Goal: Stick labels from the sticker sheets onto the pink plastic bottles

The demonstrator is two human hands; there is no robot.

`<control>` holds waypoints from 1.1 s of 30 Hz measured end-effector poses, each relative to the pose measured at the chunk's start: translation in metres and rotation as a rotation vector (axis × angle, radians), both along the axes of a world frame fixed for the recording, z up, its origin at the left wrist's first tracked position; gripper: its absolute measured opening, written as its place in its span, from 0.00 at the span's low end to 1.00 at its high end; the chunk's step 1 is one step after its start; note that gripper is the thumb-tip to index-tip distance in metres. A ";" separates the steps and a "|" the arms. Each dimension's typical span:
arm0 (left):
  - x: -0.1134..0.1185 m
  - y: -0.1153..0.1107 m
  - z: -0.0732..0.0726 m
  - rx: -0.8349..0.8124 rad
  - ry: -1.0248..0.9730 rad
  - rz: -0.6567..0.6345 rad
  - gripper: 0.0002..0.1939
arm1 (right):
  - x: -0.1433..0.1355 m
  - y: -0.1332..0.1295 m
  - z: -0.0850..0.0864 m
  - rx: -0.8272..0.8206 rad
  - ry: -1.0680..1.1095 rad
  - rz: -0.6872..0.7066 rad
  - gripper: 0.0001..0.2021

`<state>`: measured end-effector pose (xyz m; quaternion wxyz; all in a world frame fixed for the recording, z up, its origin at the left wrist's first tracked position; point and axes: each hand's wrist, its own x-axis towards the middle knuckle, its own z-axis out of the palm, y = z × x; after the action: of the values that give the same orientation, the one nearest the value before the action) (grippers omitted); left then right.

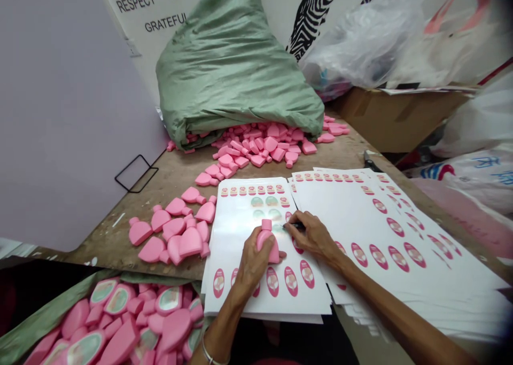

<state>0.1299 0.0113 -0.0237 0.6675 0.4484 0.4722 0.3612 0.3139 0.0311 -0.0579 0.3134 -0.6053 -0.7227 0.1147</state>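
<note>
Pink bottle: 1, left hand | black tool: 1, right hand

A small workshop or packing room is suggested. A worn table is covered with pink bottles and sticker sheets; a sack and a carton are seen behind.

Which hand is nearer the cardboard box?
Right. Right hand is in front and left of the cardboard box; left hand, holding a pink bottle, is farther left.
</note>
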 end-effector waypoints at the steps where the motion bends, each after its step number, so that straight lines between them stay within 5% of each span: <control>1: 0.000 0.000 0.000 -0.003 0.000 0.000 0.22 | -0.001 0.000 0.001 0.011 0.019 0.001 0.06; 8: -0.002 -0.002 0.008 -0.020 -0.004 0.012 0.23 | -0.005 -0.004 0.006 0.117 -0.233 -0.031 0.07; 14: -0.003 -0.001 0.009 -0.026 -0.019 0.013 0.23 | -0.007 -0.003 0.004 0.067 -0.107 -0.053 0.10; 20: -0.003 -0.004 0.007 -0.006 -0.083 0.066 0.21 | -0.008 -0.013 0.040 -0.096 0.290 -0.107 0.14; 23: -0.004 -0.008 0.014 -0.093 -0.286 0.123 0.24 | -0.014 -0.025 0.063 -0.196 0.472 -0.114 0.15; 27: -0.007 -0.010 0.031 -0.214 -0.517 0.157 0.27 | -0.029 -0.039 0.078 -0.260 0.493 -0.028 0.18; 33: -0.008 -0.015 0.044 -0.187 -0.515 0.165 0.28 | -0.045 -0.046 0.087 -0.221 0.500 0.008 0.15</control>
<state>0.1214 -0.0041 0.0208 0.7721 0.2384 0.3534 0.4713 0.2686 -0.0152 0.0295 0.4139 -0.5858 -0.6083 0.3399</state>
